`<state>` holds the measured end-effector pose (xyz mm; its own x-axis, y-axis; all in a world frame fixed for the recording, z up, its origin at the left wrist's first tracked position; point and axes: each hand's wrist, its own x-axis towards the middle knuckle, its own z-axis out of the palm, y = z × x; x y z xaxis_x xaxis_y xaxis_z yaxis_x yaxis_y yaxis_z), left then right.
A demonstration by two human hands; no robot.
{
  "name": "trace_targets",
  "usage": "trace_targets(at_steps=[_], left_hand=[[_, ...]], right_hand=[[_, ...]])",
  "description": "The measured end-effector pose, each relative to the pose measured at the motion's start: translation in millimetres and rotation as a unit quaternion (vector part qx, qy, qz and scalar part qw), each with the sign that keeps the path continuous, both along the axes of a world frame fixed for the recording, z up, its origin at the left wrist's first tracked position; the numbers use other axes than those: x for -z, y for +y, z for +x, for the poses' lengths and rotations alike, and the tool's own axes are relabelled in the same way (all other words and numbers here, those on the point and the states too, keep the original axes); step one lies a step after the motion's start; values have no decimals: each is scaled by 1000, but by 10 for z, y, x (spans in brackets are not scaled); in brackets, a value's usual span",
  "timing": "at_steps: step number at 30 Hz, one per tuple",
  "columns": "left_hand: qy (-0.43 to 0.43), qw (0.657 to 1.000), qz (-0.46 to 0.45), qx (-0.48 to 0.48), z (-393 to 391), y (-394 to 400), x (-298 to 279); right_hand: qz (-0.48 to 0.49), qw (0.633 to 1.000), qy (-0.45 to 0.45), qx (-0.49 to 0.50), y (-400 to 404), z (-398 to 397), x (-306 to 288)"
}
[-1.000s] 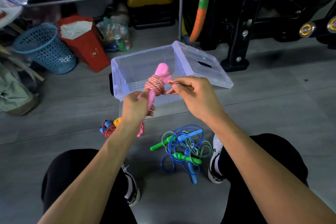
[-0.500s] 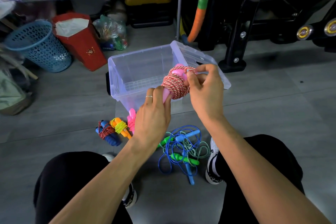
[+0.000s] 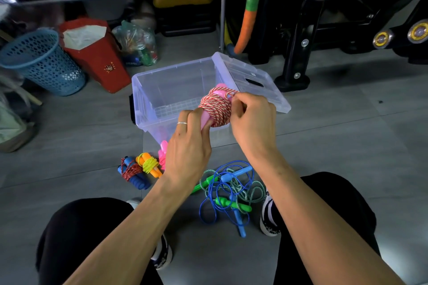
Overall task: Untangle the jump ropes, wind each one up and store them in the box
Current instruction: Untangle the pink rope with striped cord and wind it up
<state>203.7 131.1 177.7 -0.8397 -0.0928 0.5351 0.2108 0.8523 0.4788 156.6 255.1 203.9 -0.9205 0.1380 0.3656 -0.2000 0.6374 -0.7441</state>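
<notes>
My left hand (image 3: 187, 157) grips the pink handles of a jump rope whose red-and-white cord (image 3: 215, 109) is wound thickly round them, held over the front of the clear plastic box (image 3: 162, 90). My right hand (image 3: 251, 118) pinches the cord's end at the top of the bundle. On the floor lie a wound blue-handled rope (image 3: 133, 172), a wound orange-handled rope (image 3: 149, 164) and a pink one (image 3: 162, 152) partly hidden by my left hand. A tangle of blue and green ropes (image 3: 228, 190) lies between my feet.
The box's lid (image 3: 252, 78) leans at its right side. A blue basket (image 3: 41, 62), a red bag (image 3: 95, 53) and a plastic bag stand at the back left. Black gym equipment (image 3: 324, 18) fills the back right. My knees and shoes frame the floor in front.
The cord went from a thin wrap with a loose end to a thick bundle round the pink handles. My hands rose and shifted right; my right hand now pinches the cord at the top.
</notes>
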Motion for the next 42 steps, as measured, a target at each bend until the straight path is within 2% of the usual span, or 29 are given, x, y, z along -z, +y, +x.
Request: trace_targets(at_steps=[4,7,11,17,23,28,30,33,36,39,42], left_hand=[[38,999,-6,24,-6,2,22],[57,997,-10,49,-5,6,27],[57,997,2,60,34,-28,35],[57,996,29,66,56,-176,26],[82,991,67,81,85,-141,12],[88,991,63,82,74,-80,-15],[93,990,56,93,73,-62,-13],[99,989,51,100,64,-81,-2],[97,990,56,84,61,-133,-8],[104,989,60,88,72,-176,-12],[109,988,61,88,81,-199,-10]], right_hand=[[-50,998,-34,21,62,-10,-8],[-34,999,-37,17,78,-13,15],[-37,997,-21,-57,81,37,-21],[-53,982,-86,-161,131,78,-16],[-220,971,-87,-41,60,140,-7],[-279,956,-89,33,39,93,-35],[-252,964,-73,38,41,85,-54],[-103,994,-19,-19,52,104,-57],[-18,997,8,-80,71,91,-15],[-29,991,-11,-132,85,94,32],[-116,975,-61,-182,84,104,31]])
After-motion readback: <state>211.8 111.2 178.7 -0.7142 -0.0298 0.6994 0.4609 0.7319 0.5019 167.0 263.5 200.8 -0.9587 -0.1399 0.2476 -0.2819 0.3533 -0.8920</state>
